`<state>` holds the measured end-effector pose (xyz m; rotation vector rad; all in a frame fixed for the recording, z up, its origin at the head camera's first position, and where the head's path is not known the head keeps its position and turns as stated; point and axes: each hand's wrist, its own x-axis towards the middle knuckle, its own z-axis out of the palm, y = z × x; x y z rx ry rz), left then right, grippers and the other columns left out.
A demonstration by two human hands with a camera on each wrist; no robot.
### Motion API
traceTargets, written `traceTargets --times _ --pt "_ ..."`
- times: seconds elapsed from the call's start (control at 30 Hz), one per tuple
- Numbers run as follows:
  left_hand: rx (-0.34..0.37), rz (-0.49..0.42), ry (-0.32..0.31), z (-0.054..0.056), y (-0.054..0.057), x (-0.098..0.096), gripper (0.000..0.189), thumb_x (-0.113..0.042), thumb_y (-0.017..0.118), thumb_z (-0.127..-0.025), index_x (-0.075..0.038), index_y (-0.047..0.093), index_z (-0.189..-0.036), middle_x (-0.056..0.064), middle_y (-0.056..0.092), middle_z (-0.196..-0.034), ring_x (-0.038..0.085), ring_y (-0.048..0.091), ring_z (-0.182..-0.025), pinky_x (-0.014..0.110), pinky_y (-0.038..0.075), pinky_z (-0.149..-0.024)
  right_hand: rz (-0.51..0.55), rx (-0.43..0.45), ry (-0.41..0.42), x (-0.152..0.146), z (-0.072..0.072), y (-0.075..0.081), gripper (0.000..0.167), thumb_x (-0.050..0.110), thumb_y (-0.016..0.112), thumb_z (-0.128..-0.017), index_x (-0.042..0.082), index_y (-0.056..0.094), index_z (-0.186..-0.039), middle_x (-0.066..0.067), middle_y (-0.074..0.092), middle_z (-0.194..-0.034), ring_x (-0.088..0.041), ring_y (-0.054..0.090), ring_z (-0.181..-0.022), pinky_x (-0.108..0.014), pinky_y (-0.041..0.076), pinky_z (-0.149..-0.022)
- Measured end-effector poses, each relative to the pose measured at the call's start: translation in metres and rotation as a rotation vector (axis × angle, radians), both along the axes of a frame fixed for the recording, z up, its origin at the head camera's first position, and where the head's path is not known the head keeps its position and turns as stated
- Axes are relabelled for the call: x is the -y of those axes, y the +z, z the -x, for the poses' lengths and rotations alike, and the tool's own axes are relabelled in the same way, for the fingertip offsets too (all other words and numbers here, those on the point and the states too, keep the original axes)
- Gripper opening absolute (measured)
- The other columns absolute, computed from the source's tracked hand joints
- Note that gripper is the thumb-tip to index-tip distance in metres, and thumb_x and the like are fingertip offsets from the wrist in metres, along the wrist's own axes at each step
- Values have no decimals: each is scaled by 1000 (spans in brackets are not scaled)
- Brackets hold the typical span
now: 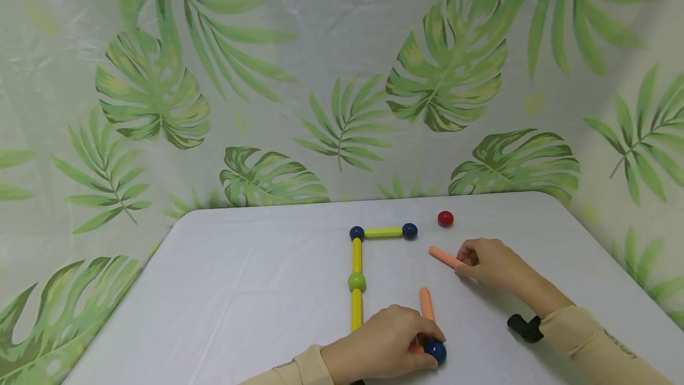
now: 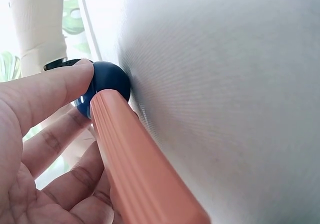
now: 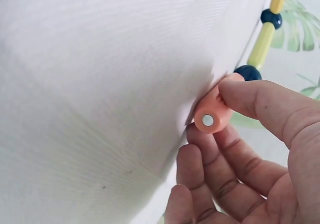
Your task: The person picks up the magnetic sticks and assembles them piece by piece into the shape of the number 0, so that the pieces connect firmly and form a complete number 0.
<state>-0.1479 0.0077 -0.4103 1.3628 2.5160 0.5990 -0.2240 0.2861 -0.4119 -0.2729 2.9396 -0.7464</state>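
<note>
My left hand grips a dark blue ball near the table's front. In the left wrist view an orange magnetic rod touches that ball and runs back toward the wrist. Another orange rod points away from the left fingers; its near end is hidden. My right hand pinches one end of a separate orange rod; a round silver magnet shows in its end face in the right wrist view. Left of it, yellow rods, a green ball and a corner blue ball form a line.
From the corner a yellow-green rod leads right to another blue ball. A loose red ball lies near the back edge of the white table. A leaf-patterned cloth hangs behind.
</note>
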Motion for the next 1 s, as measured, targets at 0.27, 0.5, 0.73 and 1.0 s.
traceTargets --times 0.27,0.5,0.73,1.0 --pt "16 5 16 0 0 0 30 -31 83 -97 -24 79 -126 -20 66 -87 -9 48 -73 9 40 -64 17 58 -8 -6 4 5 35 32 84 -93 4 70 -108 -2 62 -83 -16 55 -71 -30 45 -62" --pt "20 8 26 0 0 0 30 -31 83 -96 -24 79 -125 -20 67 -87 -9 49 -73 8 41 -65 16 7 -29 -16 24 18 38 36 78 -97 3 72 -114 -7 67 -91 -20 58 -78 -32 47 -66" --pt "13 -5 24 -1 -2 0 30 -31 83 -96 -23 79 -125 -20 69 -89 -9 50 -74 7 42 -67 38 0 -68 -21 54 24 43 37 73 -100 1 68 -124 -19 72 -107 -27 65 -88 -32 50 -70" --pt "32 -13 34 -1 -3 1 30 -32 82 -97 -24 79 -126 -21 71 -95 -8 52 -77 8 42 -69 61 24 -96 -21 84 19 51 36 71 -101 2 60 -136 -22 71 -113 -27 64 -89 -32 48 -71"
